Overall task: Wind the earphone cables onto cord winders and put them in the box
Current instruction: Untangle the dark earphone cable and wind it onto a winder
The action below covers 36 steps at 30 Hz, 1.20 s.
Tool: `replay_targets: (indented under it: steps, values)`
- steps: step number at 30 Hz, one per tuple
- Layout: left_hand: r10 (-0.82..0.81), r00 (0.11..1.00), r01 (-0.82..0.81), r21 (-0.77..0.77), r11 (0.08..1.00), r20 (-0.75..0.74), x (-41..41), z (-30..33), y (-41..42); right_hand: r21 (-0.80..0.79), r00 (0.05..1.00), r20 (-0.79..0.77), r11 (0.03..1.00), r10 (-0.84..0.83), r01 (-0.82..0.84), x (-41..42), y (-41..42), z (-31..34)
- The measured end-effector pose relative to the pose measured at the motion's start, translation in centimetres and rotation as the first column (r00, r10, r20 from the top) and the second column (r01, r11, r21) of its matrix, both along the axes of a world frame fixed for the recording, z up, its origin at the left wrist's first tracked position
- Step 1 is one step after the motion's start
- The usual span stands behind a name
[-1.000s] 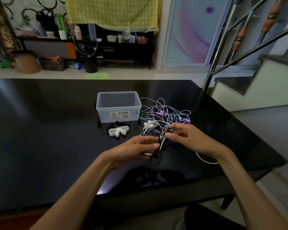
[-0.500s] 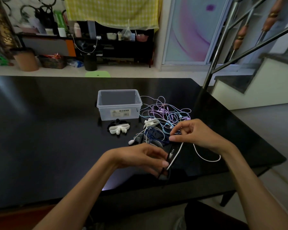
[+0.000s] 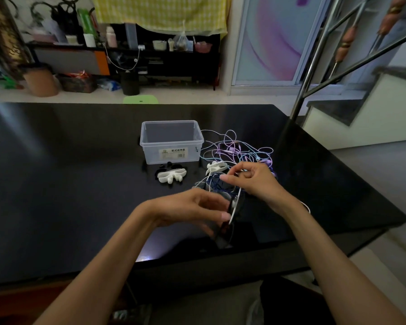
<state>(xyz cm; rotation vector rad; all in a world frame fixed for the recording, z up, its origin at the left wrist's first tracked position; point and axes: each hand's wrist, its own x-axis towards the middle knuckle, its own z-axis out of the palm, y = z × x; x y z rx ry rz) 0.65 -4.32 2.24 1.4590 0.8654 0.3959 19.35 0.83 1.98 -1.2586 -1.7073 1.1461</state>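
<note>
A white cable (image 3: 235, 208) is stretched taut just right of the frame's centre, between a dark winder (image 3: 230, 214) held below and the right hand (image 3: 256, 181) above. The winder is gripped by the curled fingers of the left hand (image 3: 197, 209), over the counter (image 3: 68, 172). The cable is pinched between the right thumb and forefinger, the other fingers being curled. Behind the hands, a tangle of purple, blue and white cables (image 3: 239, 151) is spread on the counter, right of a clear box (image 3: 171, 141) seen at centre. A white winder (image 3: 171, 175) lies in front of the box, and another (image 3: 215, 167) is seen at the tangle's edge.
</note>
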Motion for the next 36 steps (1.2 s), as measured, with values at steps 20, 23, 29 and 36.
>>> replay_targets:
  steps: [20, 23, 29, 36]
  values:
    - [0.931, 0.226, -0.823, -0.455, 0.340, 0.288, -6.2, -2.7, 0.5, 0.105, 0.736, 0.664, 0.956, 0.137, -0.273, -9.6, -2.8, -1.7]
    - [0.945, 0.257, -0.859, -0.401, 0.320, 0.203, -7.1, -3.3, 0.8, 0.052, 0.760, 0.598, 0.933, 0.256, -0.355, -9.4, -2.9, 0.2]
    - [0.788, 0.615, -0.757, -0.253, 0.603, 0.037, -6.6, -1.6, -0.1, 0.177, 0.888, 0.404, 0.934, 0.219, -0.310, -6.2, -1.0, 3.0]
    - [0.501, 0.836, -0.530, -0.090, 0.843, -0.226, -6.0, 0.0, -0.7, 0.276, 0.868, 0.482, 0.918, 0.124, -0.284, -4.9, 0.2, 1.1]
